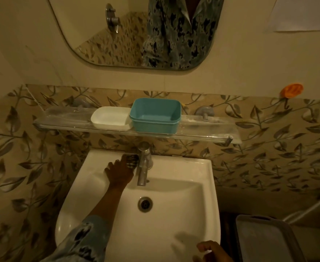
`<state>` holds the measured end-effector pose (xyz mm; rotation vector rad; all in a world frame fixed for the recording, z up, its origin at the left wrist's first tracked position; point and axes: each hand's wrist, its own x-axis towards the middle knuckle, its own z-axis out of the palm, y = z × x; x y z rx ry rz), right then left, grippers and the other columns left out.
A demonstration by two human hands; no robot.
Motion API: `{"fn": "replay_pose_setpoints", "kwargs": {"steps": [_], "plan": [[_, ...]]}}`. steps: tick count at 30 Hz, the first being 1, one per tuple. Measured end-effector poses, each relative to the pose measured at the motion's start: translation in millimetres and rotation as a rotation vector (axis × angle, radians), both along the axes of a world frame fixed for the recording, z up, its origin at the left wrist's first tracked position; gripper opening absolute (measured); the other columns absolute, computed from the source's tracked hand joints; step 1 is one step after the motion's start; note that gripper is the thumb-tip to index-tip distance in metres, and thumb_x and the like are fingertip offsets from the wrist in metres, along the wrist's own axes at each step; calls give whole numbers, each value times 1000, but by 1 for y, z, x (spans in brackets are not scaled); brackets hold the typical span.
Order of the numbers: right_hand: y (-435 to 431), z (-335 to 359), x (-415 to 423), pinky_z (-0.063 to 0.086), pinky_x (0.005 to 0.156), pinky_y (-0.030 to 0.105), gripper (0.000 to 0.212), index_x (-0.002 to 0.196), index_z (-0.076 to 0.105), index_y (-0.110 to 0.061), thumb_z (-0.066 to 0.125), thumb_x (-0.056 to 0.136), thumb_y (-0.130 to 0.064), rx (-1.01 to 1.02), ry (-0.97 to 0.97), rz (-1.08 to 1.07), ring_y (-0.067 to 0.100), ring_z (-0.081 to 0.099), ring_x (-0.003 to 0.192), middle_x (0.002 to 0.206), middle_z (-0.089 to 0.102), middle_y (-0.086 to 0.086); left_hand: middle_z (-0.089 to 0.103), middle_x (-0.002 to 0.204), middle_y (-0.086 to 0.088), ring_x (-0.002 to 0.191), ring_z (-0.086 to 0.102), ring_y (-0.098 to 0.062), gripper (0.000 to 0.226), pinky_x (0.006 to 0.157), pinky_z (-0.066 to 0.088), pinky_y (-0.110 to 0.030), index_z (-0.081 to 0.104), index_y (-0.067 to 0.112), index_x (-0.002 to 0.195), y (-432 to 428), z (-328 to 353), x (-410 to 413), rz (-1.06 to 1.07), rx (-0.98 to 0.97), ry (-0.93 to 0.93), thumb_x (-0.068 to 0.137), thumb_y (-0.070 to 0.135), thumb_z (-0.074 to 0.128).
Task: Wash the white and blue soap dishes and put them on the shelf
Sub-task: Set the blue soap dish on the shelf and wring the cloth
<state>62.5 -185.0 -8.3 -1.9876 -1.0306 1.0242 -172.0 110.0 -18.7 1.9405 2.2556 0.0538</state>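
- Fingers [115,164] of the left hand [120,173] lay spread apart on the rear ledge of the sink [199,167], just left of the tap [143,165], clamped on nothing I could make out
- Beside the fingertips, right against the tap, sat a dark patterned object [130,160], perhaps a scrubber or cloth; it was too blurred to name, and whether the fingers touched it could not be told
- Judging by that reach, the hand was either setting that object down or going for the tap handle
- Right hand [212,251] hovered at the front rim of the sink, well forward of the tap; the frame edge cut it off, its fingers looked loosely curled and empty, though I cannot tell for certain
- White soap dish [111,118] and blue soap dish [155,115] stood side by side and touching on the glass shelf [208,129] above the tap, the white one on the left; both sat upright and open, likely so they could drain
- Blue dish seemed to be two nested pieces, yet the dim light left that unsure
- No water ran from the tap and the basin looked empty, so the washing appeared finished
- Mirror [91,42] above the shelf showed only a patterned shirt
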Motion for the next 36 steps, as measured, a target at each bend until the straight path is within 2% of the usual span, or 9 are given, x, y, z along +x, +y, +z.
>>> {"fn": "replay_pose_setpoints", "kwargs": {"steps": [3,6,8,14,19,26,31,34,36], "plan": [[2,9,-3,46,57,18,15,74,70,-16,80,72,-6,43,-6,31,14,54,47,51,57,8,66,111,-15,103,58,-35,36,90,48,-43,55,15,120,-11,0,-17,72,76,-231,88,31,54],[7,13,-10,48,55,20,16,70,70,-18,82,69,-7,123,56,-4,10,58,49,58,64,10,71,98,-15,87,66,-30,18,76,56,-32,67,12,102,-29,15,-35,198,14,-923,86,20,63],[19,23,-22,48,57,17,17,71,70,-20,80,73,-7,118,143,31,7,60,55,67,67,4,73,94,-11,90,67,-30,13,71,57,-27,70,19,95,-47,35,-44,141,-19,-1219,87,11,63],[53,60,-54,55,74,26,8,89,70,-21,72,84,-17,196,273,194,14,68,85,88,73,1,70,107,-16,103,65,-31,34,80,56,-33,67,10,110,-109,85,-55,-240,-253,-1587,76,11,68],[66,100,-69,55,90,35,40,117,63,-24,55,88,-50,126,689,244,17,67,107,115,71,1,73,92,-7,89,68,-20,27,74,55,-26,71,10,98,-160,119,-41,-493,-348,-1654,77,27,69],[37,131,-66,53,87,33,37,118,59,2,66,82,-5,317,1023,160,24,64,99,105,69,13,75,88,-5,87,69,-18,26,75,56,-26,74,12,91,-206,117,-35,-392,-518,-1744,73,4,56],[20,151,-73,57,81,30,22,102,65,-11,67,82,-1,384,647,54,20,68,91,95,71,7,61,117,4,109,58,-16,40,90,49,-29,55,20,121,-229,116,-25,-375,-224,-1133,83,14,68],[7,157,-84,56,87,30,38,119,55,-16,70,84,-8,338,306,156,13,65,96,104,66,1,65,105,0,94,65,-17,25,79,56,-29,59,23,109,-245,131,-14,-343,-48,-1237,86,22,65],[-4,159,-90,56,89,28,60,133,41,-19,72,83,-10,280,216,288,12,65,100,110,62,0,67,97,-6,87,69,-21,26,73,59,-32,62,20,102,-253,143,-6,-357,-178,-1374,84,39,62]]}}
